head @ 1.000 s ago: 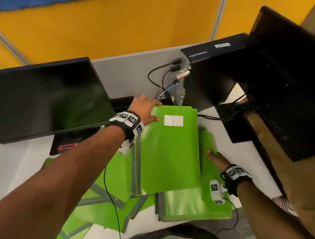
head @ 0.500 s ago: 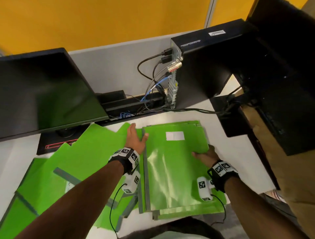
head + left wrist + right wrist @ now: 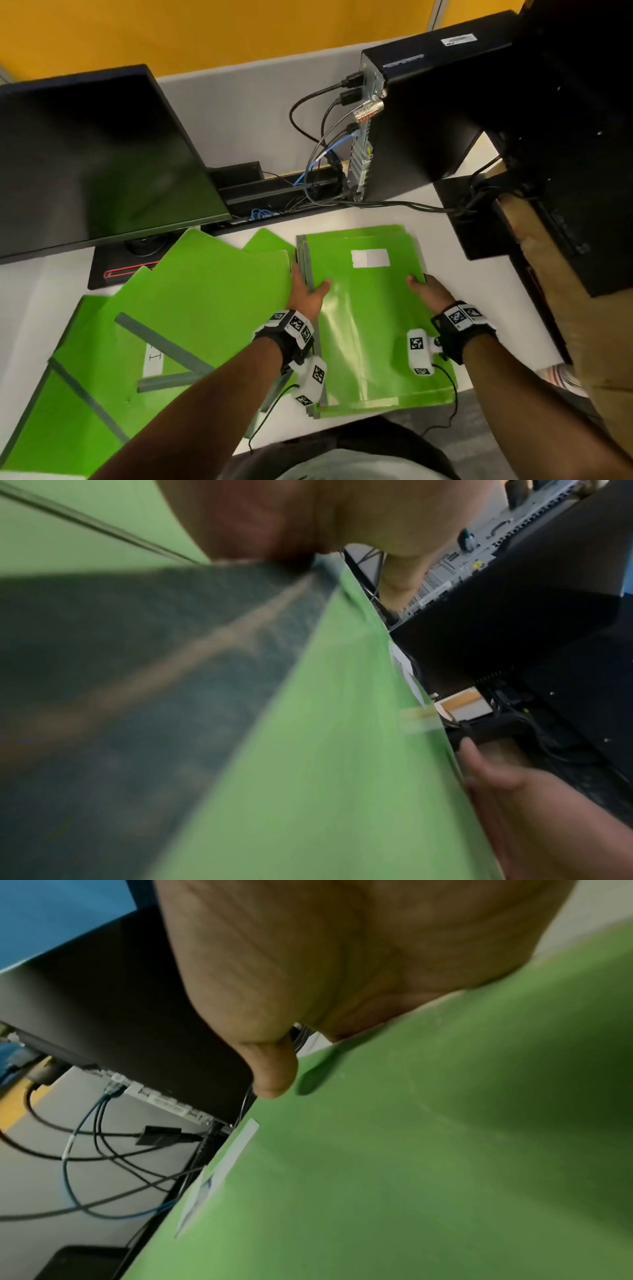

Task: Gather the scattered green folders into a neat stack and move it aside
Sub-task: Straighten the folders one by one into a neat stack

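A stack of green folders (image 3: 370, 325) with a white label (image 3: 370, 257) lies on the white desk (image 3: 455, 274), right of centre. My left hand (image 3: 306, 291) lies against its grey spine edge, fingers straight along the side and thumb on the top cover. My right hand (image 3: 428, 291) grips the opposite edge, thumb on top and fingers curled over the side. Several more green folders (image 3: 205, 291) lie fanned out to the left. In the left wrist view the stack (image 3: 308, 750) fills the frame; in the right wrist view my thumb rests on its cover (image 3: 411, 1150).
A black monitor (image 3: 96, 161) stands at the back left, above the scattered folders. A black computer tower (image 3: 428, 113) with a tangle of cables (image 3: 325, 154) stands behind the stack. Another dark screen (image 3: 582, 137) rises at the right edge.
The top folder, held up a second ago, now lies flat on the stack. Both hands have come down to the stack's two side edges and sit slightly nearer me than half a second ago.
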Demonstrator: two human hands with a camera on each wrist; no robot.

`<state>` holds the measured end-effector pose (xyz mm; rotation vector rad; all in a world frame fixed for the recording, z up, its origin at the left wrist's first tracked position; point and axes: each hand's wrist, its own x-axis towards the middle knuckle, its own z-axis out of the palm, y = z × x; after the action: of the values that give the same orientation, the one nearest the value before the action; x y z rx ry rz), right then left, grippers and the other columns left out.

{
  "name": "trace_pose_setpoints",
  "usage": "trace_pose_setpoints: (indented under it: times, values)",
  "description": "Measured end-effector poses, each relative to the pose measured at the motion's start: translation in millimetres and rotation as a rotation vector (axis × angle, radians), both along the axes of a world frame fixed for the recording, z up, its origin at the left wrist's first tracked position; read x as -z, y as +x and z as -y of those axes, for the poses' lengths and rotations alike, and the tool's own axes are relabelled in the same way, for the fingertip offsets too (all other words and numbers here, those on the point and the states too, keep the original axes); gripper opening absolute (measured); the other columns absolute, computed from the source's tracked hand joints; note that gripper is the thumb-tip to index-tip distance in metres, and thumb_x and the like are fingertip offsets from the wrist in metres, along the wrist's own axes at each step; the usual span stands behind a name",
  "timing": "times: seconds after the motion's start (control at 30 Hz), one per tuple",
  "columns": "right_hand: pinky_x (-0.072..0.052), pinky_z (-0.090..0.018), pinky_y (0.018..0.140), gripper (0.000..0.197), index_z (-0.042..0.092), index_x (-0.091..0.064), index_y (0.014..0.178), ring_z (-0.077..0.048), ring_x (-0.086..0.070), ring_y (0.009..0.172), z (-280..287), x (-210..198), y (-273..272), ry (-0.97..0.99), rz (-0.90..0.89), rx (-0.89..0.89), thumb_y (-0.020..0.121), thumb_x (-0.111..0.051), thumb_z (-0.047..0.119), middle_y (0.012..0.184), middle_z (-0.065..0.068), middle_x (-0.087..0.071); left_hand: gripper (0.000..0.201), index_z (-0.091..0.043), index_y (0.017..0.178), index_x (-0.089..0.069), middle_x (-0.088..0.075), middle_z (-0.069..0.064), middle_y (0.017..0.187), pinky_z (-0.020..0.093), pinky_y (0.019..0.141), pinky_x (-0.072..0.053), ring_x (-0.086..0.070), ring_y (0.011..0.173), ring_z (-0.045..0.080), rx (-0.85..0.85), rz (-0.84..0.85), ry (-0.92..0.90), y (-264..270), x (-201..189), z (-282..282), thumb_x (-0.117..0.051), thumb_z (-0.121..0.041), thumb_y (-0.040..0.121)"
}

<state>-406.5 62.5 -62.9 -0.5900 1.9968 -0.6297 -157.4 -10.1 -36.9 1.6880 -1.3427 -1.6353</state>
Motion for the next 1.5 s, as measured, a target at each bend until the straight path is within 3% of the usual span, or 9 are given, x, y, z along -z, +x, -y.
trace_pose_setpoints:
  times: [0.2,0.3,0.43,0.53,0.7,0.93,1.13,1.4,1.5]
  values:
    - [-0.043,-0.029,0.088,0.040,0.008,-0.062,0.121,-0.023,-0.056,0.095,-14.9,1.6,5.0,0.087,-0.068,0.050,0.088,-0.063,0.031,0.119,-0.013,-0.064,0.073,-0.011,0.152,-0.009,0.001,0.001,0.160,0.030,0.119,-0.009,-0.006,0.148,0.018,0.101,0.185,-0.081,11.9,-4.3,7.1,-0.049,-0.035,0.095]
    - [-0.043,-0.029,0.084,0.040,0.006,-0.063,0.119,-0.024,-0.055,0.090,-10.7,-4.0,8.3,0.076,-0.093,0.085,0.086,-0.066,0.028,0.120,-0.016,-0.065,0.073,-0.007,0.146,-0.027,-0.019,0.008,0.155,0.035,0.116,-0.025,-0.024,0.142,0.025,-0.254,0.544,-0.144,68.0,-10.7,10.7,-0.063,-0.026,0.085]
    - [-0.041,-0.029,0.080,0.046,0.002,-0.061,0.121,-0.025,-0.053,0.087,0.7,-9.8,6.8,0.119,-0.123,0.080,0.086,-0.066,0.031,0.122,-0.019,-0.063,0.087,0.002,0.143,-0.025,-0.027,0.019,0.146,0.044,0.112,-0.028,-0.029,0.133,0.035,-0.550,0.926,0.190,152.3,-17.1,2.4,-0.065,-0.040,0.078]
    - [-0.040,-0.030,0.080,0.050,0.002,-0.059,0.125,-0.026,-0.052,0.089,5.9,-12.1,6.5,0.147,-0.128,0.042,0.086,-0.065,0.034,0.126,-0.020,-0.060,0.088,-0.016,0.148,-0.027,-0.030,0.016,0.151,0.046,0.111,-0.034,-0.035,0.135,0.038,-0.139,0.895,0.315,181.4,-27.7,-11.2,-0.058,-0.049,0.072]
    - [-0.042,-0.033,0.086,0.053,0.002,-0.058,0.125,-0.026,-0.052,0.091,5.8,-10.2,3.6,0.153,-0.142,0.016,0.085,-0.065,0.036,0.128,-0.020,-0.059,0.054,-0.019,0.104,-0.068,-0.063,0.009,0.113,0.035,0.088,-0.046,-0.059,0.107,0.028,0.419,1.122,0.075,167.4,-74.1,-24.6,-0.035,-0.060,0.091]
    - [-0.036,-0.030,0.080,0.053,-0.002,-0.056,0.127,-0.026,-0.050,0.092,7.9,-10.6,2.2,0.165,-0.142,-0.027,0.088,-0.063,0.033,0.129,-0.022,-0.058,0.053,-0.018,0.136,-0.048,-0.051,0.009,0.138,0.035,0.099,-0.042,-0.051,0.124,0.028,0.473,1.083,0.128,157.3,-81.0,-25.4,-0.050,-0.046,0.091]
    - [-0.041,-0.033,0.087,0.056,0.002,-0.058,0.126,-0.028,-0.054,0.096,8.2,-3.1,-3.2,0.170,-0.120,-0.034,0.084,-0.066,0.039,0.127,-0.020,-0.060,0.040,-0.015,0.127,-0.047,-0.056,0.015,0.125,0.036,0.088,-0.046,-0.053,0.115,0.034,0.342,1.043,0.173,148.1,-85.0,-48.2,-0.054,-0.026,0.089]
    - [-0.040,-0.032,0.088,0.056,0.000,-0.055,0.128,-0.036,-0.056,0.116,10.0,-3.1,-3.1,0.185,-0.128,-0.037,0.087,-0.064,0.036,0.129,-0.021,-0.058,0.021,-0.017,0.082,-0.062,-0.064,0.011,0.110,0.027,0.073,-0.039,-0.057,0.091,0.027,0.303,0.952,0.141,136.6,-101.8,-57.3,-0.058,-0.037,0.087]
    - [-0.041,-0.034,0.093,0.057,0.000,-0.056,0.128,-0.034,-0.057,0.110,10.1,-1.2,-3.0,0.183,-0.127,-0.033,0.086,-0.064,0.038,0.130,-0.021,-0.058,0.025,-0.018,0.096,-0.062,-0.062,0.011,0.116,0.030,0.080,-0.043,-0.058,0.106,0.029,0.246,0.953,0.133,142.0,-99.7,-56.9,-0.056,-0.040,0.088]
